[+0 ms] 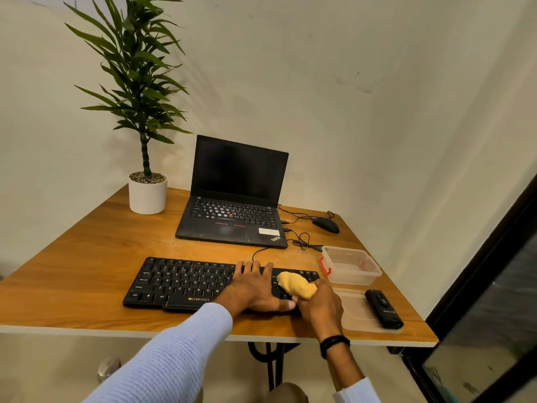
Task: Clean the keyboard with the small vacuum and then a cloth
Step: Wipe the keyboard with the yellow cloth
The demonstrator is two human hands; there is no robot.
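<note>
A black wired keyboard [186, 283] lies near the front edge of the wooden table [87, 257]. My left hand [257, 287] rests flat on its right half, fingers spread, pinning it down. My right hand [321, 308] grips a bunched yellow cloth [295, 283] and presses it onto the keys at the keyboard's right end. The small black vacuum [383, 308] lies on a clear plastic lid [356, 315] to the right of the keyboard, untouched.
An open clear plastic box [350, 266] with a red clip sits right of the keyboard. Behind are an open black laptop [235, 196], a black mouse [327, 224] with loose cables, and a potted plant [147, 196] at the back left. A dark glass panel [494, 330] stands to the right.
</note>
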